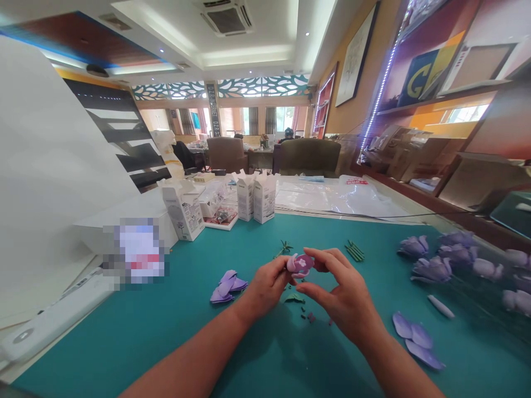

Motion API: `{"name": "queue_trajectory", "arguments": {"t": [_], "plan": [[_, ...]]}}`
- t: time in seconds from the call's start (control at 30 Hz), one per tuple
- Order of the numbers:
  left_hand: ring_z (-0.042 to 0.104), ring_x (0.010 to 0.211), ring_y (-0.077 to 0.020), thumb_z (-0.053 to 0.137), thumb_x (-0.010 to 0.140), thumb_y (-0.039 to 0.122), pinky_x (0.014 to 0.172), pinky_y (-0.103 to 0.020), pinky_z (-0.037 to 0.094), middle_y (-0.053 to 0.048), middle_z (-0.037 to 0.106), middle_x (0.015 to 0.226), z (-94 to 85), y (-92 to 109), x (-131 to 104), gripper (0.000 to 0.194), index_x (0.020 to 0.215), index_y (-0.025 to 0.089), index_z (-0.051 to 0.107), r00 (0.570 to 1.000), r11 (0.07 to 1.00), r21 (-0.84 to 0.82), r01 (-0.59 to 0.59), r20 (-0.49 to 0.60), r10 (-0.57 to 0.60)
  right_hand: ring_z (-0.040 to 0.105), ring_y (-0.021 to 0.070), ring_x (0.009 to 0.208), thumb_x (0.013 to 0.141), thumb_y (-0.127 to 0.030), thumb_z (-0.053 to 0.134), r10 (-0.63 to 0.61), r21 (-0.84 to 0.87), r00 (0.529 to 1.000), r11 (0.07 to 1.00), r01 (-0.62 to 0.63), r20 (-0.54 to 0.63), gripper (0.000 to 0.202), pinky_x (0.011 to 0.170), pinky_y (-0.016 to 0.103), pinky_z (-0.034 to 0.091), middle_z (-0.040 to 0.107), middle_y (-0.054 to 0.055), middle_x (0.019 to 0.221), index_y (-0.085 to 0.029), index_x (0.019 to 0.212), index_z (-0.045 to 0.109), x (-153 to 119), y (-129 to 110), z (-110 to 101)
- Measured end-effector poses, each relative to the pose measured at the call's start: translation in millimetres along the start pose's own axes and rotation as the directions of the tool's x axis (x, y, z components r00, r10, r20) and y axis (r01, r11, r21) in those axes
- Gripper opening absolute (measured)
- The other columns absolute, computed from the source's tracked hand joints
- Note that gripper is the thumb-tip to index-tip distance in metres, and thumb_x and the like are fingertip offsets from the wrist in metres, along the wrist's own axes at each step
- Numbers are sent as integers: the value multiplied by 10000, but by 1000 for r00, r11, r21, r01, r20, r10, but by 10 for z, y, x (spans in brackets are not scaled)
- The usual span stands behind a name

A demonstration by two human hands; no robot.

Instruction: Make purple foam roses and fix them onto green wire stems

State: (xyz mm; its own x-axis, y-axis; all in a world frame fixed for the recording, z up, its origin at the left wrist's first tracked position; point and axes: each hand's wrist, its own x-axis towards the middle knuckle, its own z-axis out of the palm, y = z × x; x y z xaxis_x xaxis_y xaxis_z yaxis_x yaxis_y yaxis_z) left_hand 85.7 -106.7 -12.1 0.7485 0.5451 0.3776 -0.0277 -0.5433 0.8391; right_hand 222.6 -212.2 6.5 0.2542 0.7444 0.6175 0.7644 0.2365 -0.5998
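Observation:
Between the fingers of my left hand [265, 282] is a small pink-purple artificial flower [302, 265], its round mauve middle facing right with a pale star-shaped mark. My right hand [342, 284] curves around the flower's right side. Its forefinger lies at the upper rim, and the thumb is spread apart below. Beneath the hands lie a green leaf piece [294, 298] and small pink and dark bits. Loose purple petals [227, 287] rest left of my left hand. More lilac petals [418, 340] lie beyond my right forearm, near a rolled lilac piece [440, 306].
Several lilac flowers [432, 269] lie at the right of the green mat [166, 342]. Green stem pieces [354, 250] and a spiky green part [285, 246] sit behind the hands. White boxes [185, 213] and a small tray [221, 221] stand at the back left, near a blurred-out screen [141, 251].

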Motion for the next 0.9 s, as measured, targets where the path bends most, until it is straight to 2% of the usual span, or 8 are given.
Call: {"name": "queue_trajectory", "arguments": {"t": [0.43, 0.67, 0.8, 0.9], "plan": [[564, 757, -129, 396, 913, 350, 716, -234, 442, -32, 635, 903, 11, -10, -4, 255, 955, 173, 574, 1000, 1000, 2, 6, 7, -6, 618, 210, 844, 749, -468, 658, -6, -10, 1000, 1000, 6, 11, 467, 715, 357, 545, 612, 59, 975, -287, 1172, 582, 0, -7, -6], [566, 729, -123, 412, 903, 342, 700, -231, 440, -26, 626, 852, 9, 14, -3, 239, 925, 169, 575, 1000, 1000, -23, 20, 4, -20, 607, 207, 860, 753, -467, 654, -33, 2, 999, 999, 33, 17, 473, 764, 372, 534, 601, 61, 978, -277, 1179, 573, -7, 1, 9], [583, 748, -137, 466, 874, 415, 713, -254, 448, -38, 630, 860, 1, 33, 1, 277, 929, 165, 574, 995, 985, -145, 97, -7, -99, 591, 197, 828, 745, -478, 659, 7, 1, 1000, 1000, -7, -17, 493, 717, 345, 528, 587, 51, 948, -282, 1187, 564, -2, 5, 8], [602, 720, -144, 540, 823, 457, 691, -271, 440, -54, 633, 873, -17, 4, 22, 340, 967, 150, 568, 978, 917, -358, 177, -43, -205, 579, 182, 769, 794, -467, 597, 28, 2, 999, 1000, -28, -22, 425, 660, 316, 515, 585, 40, 878, -267, 1169, 576, 28, 69, -5]]}}
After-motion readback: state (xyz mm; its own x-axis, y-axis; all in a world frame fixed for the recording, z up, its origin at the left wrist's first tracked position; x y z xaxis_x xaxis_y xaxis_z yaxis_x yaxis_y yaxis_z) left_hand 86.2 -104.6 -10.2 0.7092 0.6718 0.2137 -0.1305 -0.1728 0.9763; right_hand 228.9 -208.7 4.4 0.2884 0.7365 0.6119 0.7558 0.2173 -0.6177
